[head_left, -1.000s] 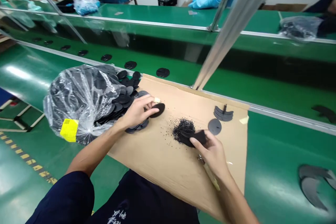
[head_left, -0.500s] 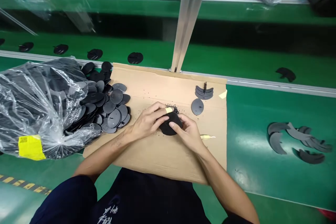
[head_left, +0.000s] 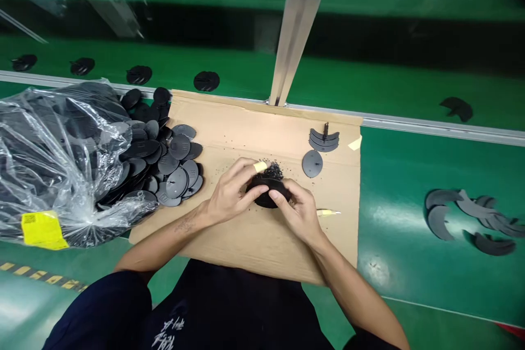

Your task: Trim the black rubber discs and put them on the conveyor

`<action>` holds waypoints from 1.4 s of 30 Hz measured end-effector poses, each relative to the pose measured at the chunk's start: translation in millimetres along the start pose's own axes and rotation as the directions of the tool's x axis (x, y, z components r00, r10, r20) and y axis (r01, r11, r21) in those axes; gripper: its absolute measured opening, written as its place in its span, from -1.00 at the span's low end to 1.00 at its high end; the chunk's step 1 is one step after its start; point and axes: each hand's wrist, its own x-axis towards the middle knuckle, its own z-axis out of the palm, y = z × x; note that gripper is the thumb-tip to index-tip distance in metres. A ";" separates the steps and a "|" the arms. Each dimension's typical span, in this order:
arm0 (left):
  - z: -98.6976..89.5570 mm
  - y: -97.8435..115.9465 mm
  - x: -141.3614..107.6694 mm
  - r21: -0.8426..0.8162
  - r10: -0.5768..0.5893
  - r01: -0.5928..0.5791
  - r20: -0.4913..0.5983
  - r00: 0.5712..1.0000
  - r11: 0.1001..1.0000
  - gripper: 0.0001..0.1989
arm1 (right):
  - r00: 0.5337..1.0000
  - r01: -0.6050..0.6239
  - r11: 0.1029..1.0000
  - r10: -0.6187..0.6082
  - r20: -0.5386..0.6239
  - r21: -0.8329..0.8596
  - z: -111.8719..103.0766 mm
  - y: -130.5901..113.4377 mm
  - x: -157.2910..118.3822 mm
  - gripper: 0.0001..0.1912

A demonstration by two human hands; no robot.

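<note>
Black disc (head_left: 262, 199) partly hidden from view

Green conveyor belt (head_left: 353, 87), aluminium edge rail (head_left: 430, 127), upright aluminium post (head_left: 297, 27), green floor (head_left: 24, 306), yellow-striped tape (head_left: 41, 276).

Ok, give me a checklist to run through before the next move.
1. Grip: left hand and right hand both on the black disc: ok.
2. Crumbs: black crumbs heaped against the disc's far edge and scattered over the cardboard: not ok.
3. Knife: small knife lying on the cardboard beside the right hand: ok.
4. Finger guard: pale wrap on one left finger: ok.
5. Disc's underside: hidden by the hands: cannot tell.
</note>
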 end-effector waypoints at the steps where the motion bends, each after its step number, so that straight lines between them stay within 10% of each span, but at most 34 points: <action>1: -1.0 0.4 0.8 -0.044 -0.030 0.030 0.006 1.000 0.999 -0.64 | 0.998 0.061 0.998 -0.061 -0.015 -0.020 0.0 -0.3 -0.3 -0.72; 11: -9.7 9.8 7.4 -0.142 0.189 -0.183 0.029 0.982 0.973 -0.73 | 0.889 0.445 0.880 -0.457 -0.037 -0.167 0.3 8.2 -3.0 -0.81; 42: -4.4 9.6 3.3 -0.191 0.201 -0.203 -0.031 0.979 0.960 -0.75 | 0.907 0.421 0.892 -0.418 0.051 -0.166 -10.9 2.2 -3.6 -0.77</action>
